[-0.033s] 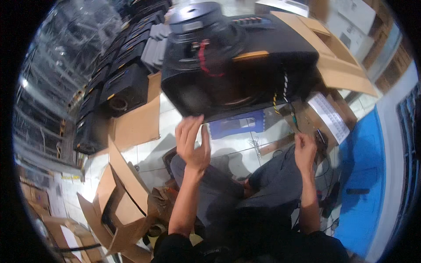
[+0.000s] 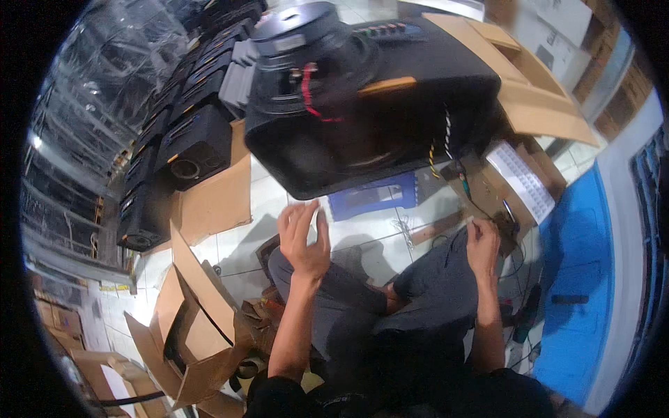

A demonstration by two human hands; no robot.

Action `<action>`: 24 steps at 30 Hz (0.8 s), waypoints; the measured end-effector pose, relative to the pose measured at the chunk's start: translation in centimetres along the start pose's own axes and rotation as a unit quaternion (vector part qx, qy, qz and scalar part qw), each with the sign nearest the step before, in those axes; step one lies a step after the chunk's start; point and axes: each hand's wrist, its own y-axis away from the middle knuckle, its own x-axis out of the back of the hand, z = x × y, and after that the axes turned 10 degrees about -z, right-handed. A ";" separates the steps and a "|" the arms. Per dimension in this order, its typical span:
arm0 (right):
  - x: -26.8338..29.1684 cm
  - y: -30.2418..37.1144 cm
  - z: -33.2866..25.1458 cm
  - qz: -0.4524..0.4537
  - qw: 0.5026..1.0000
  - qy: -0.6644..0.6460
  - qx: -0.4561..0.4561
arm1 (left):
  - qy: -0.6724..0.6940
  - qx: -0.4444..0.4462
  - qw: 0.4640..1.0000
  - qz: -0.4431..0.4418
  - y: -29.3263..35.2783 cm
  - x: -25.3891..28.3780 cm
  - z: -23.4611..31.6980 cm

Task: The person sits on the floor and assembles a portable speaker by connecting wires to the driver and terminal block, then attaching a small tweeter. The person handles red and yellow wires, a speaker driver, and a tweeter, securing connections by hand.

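A large black speaker cabinet (image 2: 446, 83) rests ahead of me on a blue plastic stand (image 2: 373, 198). On top of it sits a round loudspeaker driver (image 2: 306, 52) with a red wire (image 2: 306, 90) hanging from its terminal. Twisted black-and-white wires (image 2: 447, 132) and yellow-and-black wires (image 2: 433, 160) dangle at the cabinet's right front. Just below its near left corner is my left hand (image 2: 304, 244), fingers raised and thumb apart, holding nothing. My right hand (image 2: 483, 247) hovers by my right knee, its fingers curled into a pinch; whatever they may hold is too small to name.
Several smaller black speaker boxes (image 2: 195, 150) line the left on cardboard. An opened carton (image 2: 195, 327) lies at lower left. To the right are a printed white sheet (image 2: 523, 182), a pen (image 2: 508, 207), a green-tipped cable (image 2: 465, 182) and a blue panel (image 2: 575, 279).
My left fingertips have dropped slightly from the cabinet's lower edge. My right hand is a little lower, still pinched. The whole view has shifted slightly.
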 end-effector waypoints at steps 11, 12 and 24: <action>-5.6 2.7 7.3 0.034 0.954 0.255 0.152 | -0.163 0.175 0.957 -0.162 15.5 3.6 -2.8; -5.5 2.5 7.5 0.030 0.953 0.261 0.154 | -0.176 0.187 0.958 -0.131 16.1 4.3 -3.2; -6.7 1.6 8.2 0.078 0.923 0.330 0.181 | -0.209 0.468 0.729 -0.454 25.7 15.0 -7.4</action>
